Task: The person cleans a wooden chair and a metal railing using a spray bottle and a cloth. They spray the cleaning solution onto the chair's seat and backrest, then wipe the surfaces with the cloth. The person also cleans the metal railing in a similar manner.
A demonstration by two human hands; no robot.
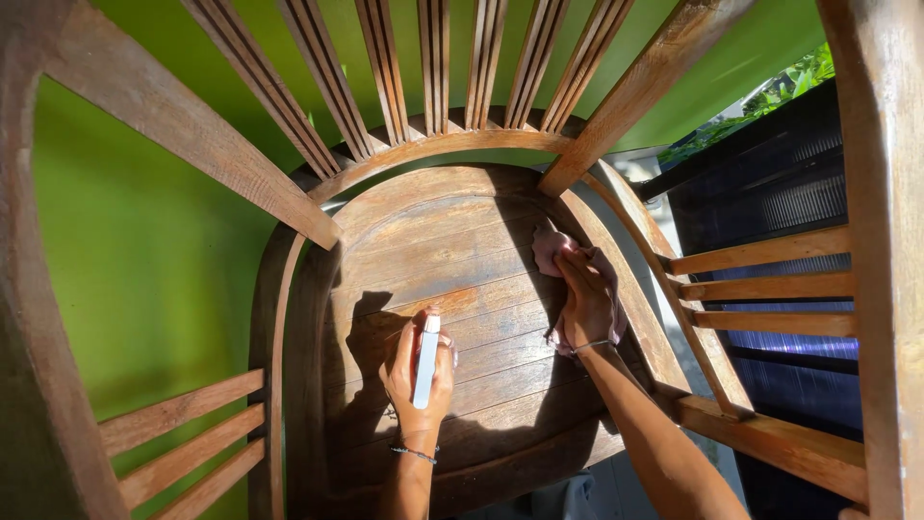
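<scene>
I look down at the slatted seat (443, 250) of a brown wooden chair. My right hand (584, 300) lies flat on a pinkish cloth (549, 248), pressing it against the right side of the seat. My left hand (416, 371) is closed around a slim white bottle (426, 358), held upright over the front middle of the seat. Both wrists wear thin bracelets.
The chair's spindle back (433, 67) fans out at the top, with wooden armrests (760, 289) and slats on both sides. A bright green wall (144, 279) lies to the left. A dark ribbed panel (799, 193) and green leaves sit at the right.
</scene>
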